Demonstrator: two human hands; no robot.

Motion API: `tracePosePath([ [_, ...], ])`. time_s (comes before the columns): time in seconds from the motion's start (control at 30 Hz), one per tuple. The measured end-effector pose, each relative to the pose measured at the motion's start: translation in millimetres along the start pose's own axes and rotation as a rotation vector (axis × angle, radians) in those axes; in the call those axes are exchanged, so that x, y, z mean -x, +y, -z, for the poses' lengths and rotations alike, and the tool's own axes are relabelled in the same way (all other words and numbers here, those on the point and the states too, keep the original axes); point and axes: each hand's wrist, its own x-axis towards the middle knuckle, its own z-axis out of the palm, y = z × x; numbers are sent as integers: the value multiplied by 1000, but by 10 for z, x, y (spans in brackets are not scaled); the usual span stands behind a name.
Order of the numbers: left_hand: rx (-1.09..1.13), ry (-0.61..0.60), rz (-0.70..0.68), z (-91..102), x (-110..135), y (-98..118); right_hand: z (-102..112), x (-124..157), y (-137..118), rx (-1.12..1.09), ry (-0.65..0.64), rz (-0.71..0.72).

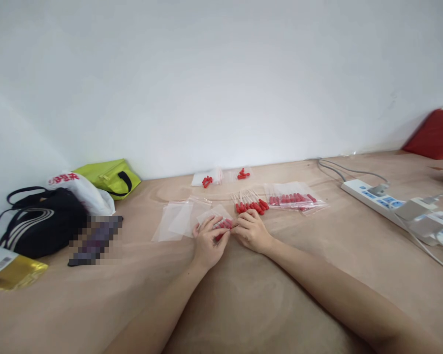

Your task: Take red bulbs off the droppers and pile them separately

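Observation:
My left hand point(208, 241) and my right hand point(251, 230) meet over a small clear zip bag point(217, 216) that holds red-tipped pieces point(224, 224). Both hands pinch the bag's near edge, fingers curled onto it. Just beyond my right hand lies a loose bunch of red-tipped sticks point(250, 204). To its right sits a filled clear bag of red pieces point(293, 198). Left of my hands lie empty clear bags point(177, 219).
Two small heaps of red caps point(207, 181) point(243, 173) lie near the wall. A white power strip point(386, 202) with plugs and cables runs along the right. A black bag point(37, 223), a white plastic bag point(79, 189) and a green pouch point(109, 177) sit at left. A red box point(433, 135) stands far right.

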Motion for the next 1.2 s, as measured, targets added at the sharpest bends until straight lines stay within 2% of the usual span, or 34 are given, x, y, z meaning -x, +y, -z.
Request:
tracePosePath([
  [0.13,9,-14,-46,3,-6,-7,-12,-6,-12,-18,0,8],
  [0.37,107,2,-71,-59,8,-79,-63,-25,-65,-53,-79,-40],
  [0.53,153,93,-61,-88,23,-144,-78,-36,-114,-79,-135,19],
  [0.63,196,140,-21,-76,17,-162,-28,-33,-103,-120,-149,0],
  [0.83,491,215,101,16,16,-96,68,25,-54,-267,-231,-86],
  [0.93,627,315,197,124,-41,-44,58,46,-41,-303,-144,-223],
  [1.0,789,333,288,216,-105,-12,52,45,-26,-344,-85,-308],
  [1.1,1092,203,478,324,-189,14,68,35,20,-461,-21,-403],
  [1.2,1259,42,668,320,-205,1,101,54,80,-694,-8,-570],
])
